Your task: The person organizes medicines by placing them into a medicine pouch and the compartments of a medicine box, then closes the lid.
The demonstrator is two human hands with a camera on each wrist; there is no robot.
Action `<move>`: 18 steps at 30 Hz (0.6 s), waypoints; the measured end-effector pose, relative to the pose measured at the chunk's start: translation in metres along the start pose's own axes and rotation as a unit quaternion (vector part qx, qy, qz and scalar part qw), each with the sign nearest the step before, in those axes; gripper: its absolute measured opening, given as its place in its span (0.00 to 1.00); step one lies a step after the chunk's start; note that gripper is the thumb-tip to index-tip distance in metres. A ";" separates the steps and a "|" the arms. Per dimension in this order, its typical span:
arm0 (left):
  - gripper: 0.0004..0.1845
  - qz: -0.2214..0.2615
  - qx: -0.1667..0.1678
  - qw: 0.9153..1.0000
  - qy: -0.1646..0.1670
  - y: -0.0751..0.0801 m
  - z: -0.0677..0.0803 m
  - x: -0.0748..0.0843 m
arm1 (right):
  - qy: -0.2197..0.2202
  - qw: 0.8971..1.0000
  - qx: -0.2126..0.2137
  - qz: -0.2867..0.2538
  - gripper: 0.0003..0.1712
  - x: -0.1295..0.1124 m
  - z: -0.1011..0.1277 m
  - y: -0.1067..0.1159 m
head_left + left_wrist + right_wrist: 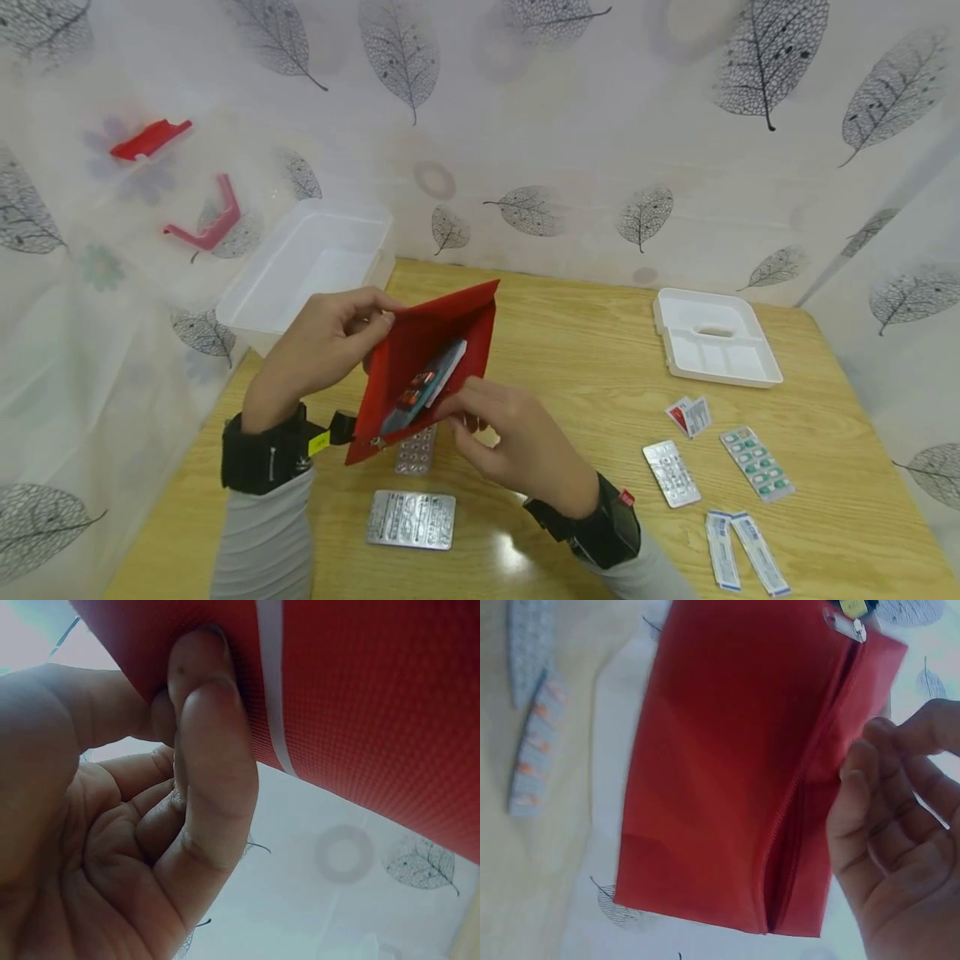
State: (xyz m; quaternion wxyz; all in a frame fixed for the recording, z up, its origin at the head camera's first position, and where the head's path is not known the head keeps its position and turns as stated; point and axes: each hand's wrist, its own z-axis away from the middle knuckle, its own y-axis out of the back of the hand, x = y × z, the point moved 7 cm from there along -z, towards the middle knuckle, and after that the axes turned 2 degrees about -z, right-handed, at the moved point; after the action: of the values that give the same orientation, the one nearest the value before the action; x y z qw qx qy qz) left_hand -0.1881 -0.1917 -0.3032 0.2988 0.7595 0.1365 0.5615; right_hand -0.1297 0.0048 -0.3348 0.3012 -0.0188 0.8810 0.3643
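Observation:
A red zip pouch (431,367) is held tilted above the table, its zipped mouth gaping toward me. My left hand (322,342) pinches its upper left edge between thumb and fingers. At the lower right edge of the mouth, my right hand (517,433) pinches the rim with its fingertips. Inside lie a blister pack with orange-brown pills (416,390) and a flat white and bluish packet (447,371). The zipper pull (844,626) hangs at one end of the mouth. Below the pouch, partly hidden by it, is a blister pack (416,452).
A silver blister pack (411,519) lies nearest me. To the right are another silver pack (671,473), a green-and-white capsule pack (757,464), small sachets (697,417) and two narrow wrapped strips (722,550). A white box (255,321) stands left, a white divided tray (720,367) back right.

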 end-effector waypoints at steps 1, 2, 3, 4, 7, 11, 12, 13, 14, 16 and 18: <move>0.11 -0.002 0.004 1.000 -0.001 0.001 0.000 0.000 | 0.006 1.000 -0.006 -0.001 0.10 -0.001 0.003 -0.002; 0.10 -0.004 0.009 1.000 -0.002 0.002 0.000 0.000 | 0.011 1.000 -0.011 -0.001 0.10 -0.002 0.005 -0.004; 0.10 -0.006 0.013 1.000 -0.003 0.003 0.000 0.000 | 0.014 1.000 -0.017 0.004 0.10 -0.002 0.008 -0.007; 0.10 -0.007 0.017 1.000 -0.004 0.004 0.001 0.000 | 0.016 1.000 -0.020 0.011 0.09 -0.002 0.010 -0.009; 0.10 -0.008 0.026 1.000 -0.004 0.005 0.001 0.000 | 0.009 0.999 -0.031 0.039 0.06 0.001 0.017 -0.014; 0.10 -0.009 0.040 0.999 -0.001 0.008 0.002 -0.001 | -0.012 0.995 -0.057 0.085 0.04 0.004 0.027 -0.026; 0.10 -0.010 0.044 0.999 0.000 0.009 0.002 -0.001 | -0.020 0.993 -0.070 0.097 0.04 0.005 0.030 -0.031; 0.10 -0.011 0.049 0.999 0.001 0.010 0.002 -0.001 | -0.026 0.990 -0.085 0.109 0.05 0.006 0.033 -0.038; 0.10 -0.011 0.054 0.998 0.001 0.011 0.002 -0.001 | -0.032 0.986 -0.103 0.124 0.06 0.007 0.036 -0.045; 0.10 -0.011 0.060 0.998 0.000 0.012 0.002 -0.001 | -0.042 0.977 -0.140 0.156 0.10 0.009 0.041 -0.059; 0.10 -0.009 0.064 0.998 -0.002 0.013 0.001 0.000 | -0.050 0.967 -0.169 0.183 0.14 0.011 0.047 -0.071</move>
State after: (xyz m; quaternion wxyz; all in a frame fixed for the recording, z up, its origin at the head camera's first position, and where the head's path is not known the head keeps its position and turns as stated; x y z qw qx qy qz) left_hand -0.1887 -0.2022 -0.2954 0.2547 0.7768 0.1789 0.5474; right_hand -0.0971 -0.0142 -0.4115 0.2658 0.1103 0.7790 0.5571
